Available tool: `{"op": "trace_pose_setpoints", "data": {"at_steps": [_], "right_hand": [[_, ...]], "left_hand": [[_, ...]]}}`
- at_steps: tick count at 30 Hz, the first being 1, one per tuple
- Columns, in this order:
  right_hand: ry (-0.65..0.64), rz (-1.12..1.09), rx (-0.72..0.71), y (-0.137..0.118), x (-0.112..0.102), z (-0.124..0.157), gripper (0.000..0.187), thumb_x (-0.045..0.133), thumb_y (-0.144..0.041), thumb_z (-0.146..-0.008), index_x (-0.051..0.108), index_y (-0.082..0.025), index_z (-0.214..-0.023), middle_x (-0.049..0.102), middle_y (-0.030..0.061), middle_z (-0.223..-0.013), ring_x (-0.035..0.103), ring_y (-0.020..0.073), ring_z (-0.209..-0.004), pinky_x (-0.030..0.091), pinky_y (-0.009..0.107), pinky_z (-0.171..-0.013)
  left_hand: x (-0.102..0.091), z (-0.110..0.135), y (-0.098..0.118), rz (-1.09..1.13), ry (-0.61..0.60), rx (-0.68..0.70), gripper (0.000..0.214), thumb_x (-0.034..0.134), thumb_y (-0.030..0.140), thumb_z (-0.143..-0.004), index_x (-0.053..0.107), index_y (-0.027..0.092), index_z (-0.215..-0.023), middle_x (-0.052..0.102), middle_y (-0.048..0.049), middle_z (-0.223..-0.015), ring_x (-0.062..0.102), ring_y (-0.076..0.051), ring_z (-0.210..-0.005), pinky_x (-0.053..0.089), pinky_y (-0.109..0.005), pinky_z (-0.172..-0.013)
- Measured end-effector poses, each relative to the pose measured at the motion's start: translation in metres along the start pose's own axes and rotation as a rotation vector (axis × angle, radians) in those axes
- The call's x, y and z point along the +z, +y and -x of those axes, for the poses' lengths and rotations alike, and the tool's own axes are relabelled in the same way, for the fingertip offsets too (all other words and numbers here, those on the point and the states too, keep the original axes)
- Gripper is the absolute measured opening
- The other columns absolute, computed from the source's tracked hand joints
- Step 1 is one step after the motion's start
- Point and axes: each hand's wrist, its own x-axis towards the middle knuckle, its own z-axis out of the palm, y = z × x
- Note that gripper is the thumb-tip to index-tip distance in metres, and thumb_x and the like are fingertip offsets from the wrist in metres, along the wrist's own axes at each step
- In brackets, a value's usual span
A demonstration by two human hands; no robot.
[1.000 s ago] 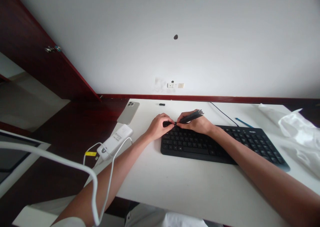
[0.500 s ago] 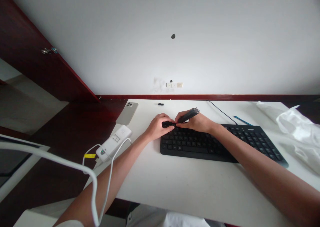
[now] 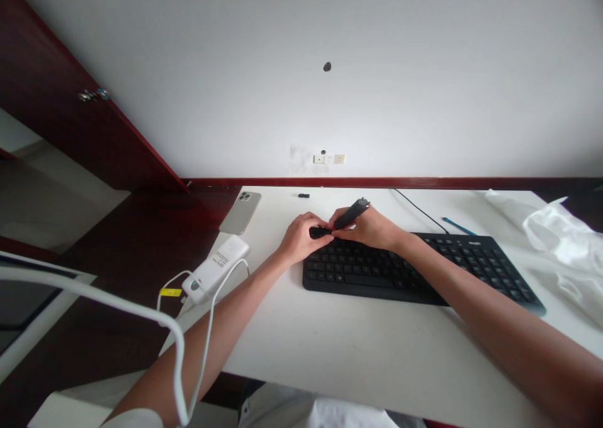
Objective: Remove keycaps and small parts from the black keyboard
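Here we are at a white desk (image 3: 282,327) against a pale wall (image 3: 235,70), with a dark red wooden cabinet door (image 3: 56,70) off to the left. A black keyboard (image 3: 414,277) takes up the middle of the desk, and both forearms reach in over it. On the left lie a pale smartphone (image 3: 240,213) and a white power bank (image 3: 215,269) trailing a white cable (image 3: 207,334). On the right, a crumpled white plastic bag (image 3: 563,239) sits beyond the keyboard, with a thin blue pen (image 3: 459,227) nearby.

All the action is just above the keyboard's top edge! The right hand (image 3: 370,228) is closed around a slim black pen (image 3: 352,214), its tip angled up and away. The left hand (image 3: 300,238) is closed too, pinching a small black piece (image 3: 320,232) between thumb and fingers, right up against the pen's lower end. Whether they're joined, I can't tell from here.

The pen looks light, stiff and smooth, so the barrel is the natural place to hold it. That little piece looks easy to fumble, so a fingertip pinch suits it.
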Motion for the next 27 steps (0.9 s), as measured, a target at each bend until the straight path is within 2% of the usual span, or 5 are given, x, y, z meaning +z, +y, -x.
{"op": "trace_pose_setpoints", "data": {"at_steps": [5, 9, 18, 27], "right_hand": [[-0.04, 0.061, 0.014, -0.012, -0.015, 0.0, 0.027, 0.073, -0.039, -0.086, 0.076, -0.023, -0.108, 0.078, 0.0055, -0.098, 0.072, 0.0215, -0.085, 0.058, 0.032, -0.075], [-0.034, 0.085, -0.016, -0.021, -0.025, 0.002, 0.032, 0.073, -0.046, -0.088, 0.077, -0.022, -0.109, 0.079, 0.0067, -0.1, 0.073, 0.0235, -0.088, 0.059, 0.034, -0.076], [0.117, 0.152, 0.02, -0.015, -0.011, -0.001, 0.026, 0.075, -0.046, -0.087, 0.081, -0.02, -0.092, 0.08, 0.0048, -0.083, 0.076, 0.0223, -0.076, 0.057, 0.03, -0.07], [0.161, 0.129, 0.035, -0.012, -0.01, -0.001, 0.025, 0.074, -0.044, -0.088, 0.081, -0.02, -0.092, 0.081, 0.004, -0.085, 0.076, 0.0218, -0.076, 0.058, 0.03, -0.069]], "left_hand": [[0.005, 0.001, 0.003, -0.015, 0.037, 0.011, 0.011, 0.079, 0.022, -0.081, 0.076, 0.024, -0.091, 0.072, -0.0022, -0.096, 0.068, -0.021, -0.094, 0.054, -0.037, -0.091], [0.007, 0.001, 0.005, -0.055, 0.049, 0.018, 0.012, 0.078, 0.019, -0.08, 0.076, 0.024, -0.09, 0.07, -0.0021, -0.095, 0.068, -0.021, -0.094, 0.054, -0.036, -0.092], [0.007, 0.003, 0.004, -0.076, 0.065, 0.035, 0.013, 0.077, 0.018, -0.081, 0.075, 0.024, -0.092, 0.071, -0.0005, -0.096, 0.069, -0.019, -0.093, 0.055, -0.034, -0.09], [-0.005, 0.005, 0.0, 0.012, 0.036, 0.034, 0.008, 0.078, 0.023, -0.086, 0.08, 0.026, -0.094, 0.074, -0.0014, -0.098, 0.072, -0.018, -0.093, 0.056, -0.034, -0.093]]}}
